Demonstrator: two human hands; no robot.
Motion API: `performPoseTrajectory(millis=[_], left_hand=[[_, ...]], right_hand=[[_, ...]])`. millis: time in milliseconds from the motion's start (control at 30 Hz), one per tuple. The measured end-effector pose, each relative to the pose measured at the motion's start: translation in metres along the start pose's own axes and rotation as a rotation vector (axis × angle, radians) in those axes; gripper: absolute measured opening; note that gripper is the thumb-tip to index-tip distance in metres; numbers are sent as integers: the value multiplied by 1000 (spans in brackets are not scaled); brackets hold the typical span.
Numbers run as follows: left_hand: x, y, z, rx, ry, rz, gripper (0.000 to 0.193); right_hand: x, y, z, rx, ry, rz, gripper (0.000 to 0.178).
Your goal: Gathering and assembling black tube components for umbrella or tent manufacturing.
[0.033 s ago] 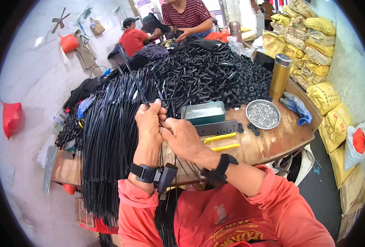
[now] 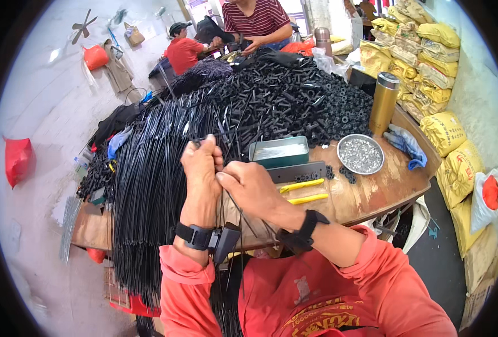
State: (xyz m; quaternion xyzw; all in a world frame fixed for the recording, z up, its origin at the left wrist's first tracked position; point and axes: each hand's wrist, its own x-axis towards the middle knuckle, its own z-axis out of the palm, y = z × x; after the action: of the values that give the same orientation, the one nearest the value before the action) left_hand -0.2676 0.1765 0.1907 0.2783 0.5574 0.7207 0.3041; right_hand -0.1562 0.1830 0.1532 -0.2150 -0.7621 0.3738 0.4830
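My left hand (image 2: 202,165) is closed in front of the pile, thumb uppermost, with a dark piece at its fingers. Just to its right and touching it, my right hand (image 2: 248,186) is also closed, its fingers curled under. Thin black cables run down from between the two hands toward my lap. The fingers hide what exactly each hand grips. Left of my hands, a thick bundle of thin black cables (image 2: 145,196) hangs over the table edge. Behind them lies a large heap of short black tubular parts (image 2: 282,92).
A green box (image 2: 280,159) of thin pale pieces, a dark metal bar (image 2: 299,172), a yellow-handled tool (image 2: 308,199) and a round dish of small silver parts (image 2: 360,155) lie to the right. Beyond stand a gold flask (image 2: 383,105) and blue-grey glove (image 2: 405,147). Two people work across the table.
The picture has shifted by a few pixels. My two hands stay together in nearly the same place, with only a slight turn of the left.
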Motion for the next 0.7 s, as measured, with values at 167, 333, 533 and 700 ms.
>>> performPoseTrajectory(millis=[167,333,533,700], left_hand=[[-24,52,-25,-52,9,129,18],[-47,90,-30,-168,-133,227,17],[-75,119,-50,-232,-226,296,9],[-86,136,-83,-387,-369,247,10]], right_hand=[[-31,10,-8,-418,-20,89,36],[-21,5,7,-966,-312,153,46],[-9,25,24,-775,-336,303,21],[13,35,18,-142,-124,732,17]])
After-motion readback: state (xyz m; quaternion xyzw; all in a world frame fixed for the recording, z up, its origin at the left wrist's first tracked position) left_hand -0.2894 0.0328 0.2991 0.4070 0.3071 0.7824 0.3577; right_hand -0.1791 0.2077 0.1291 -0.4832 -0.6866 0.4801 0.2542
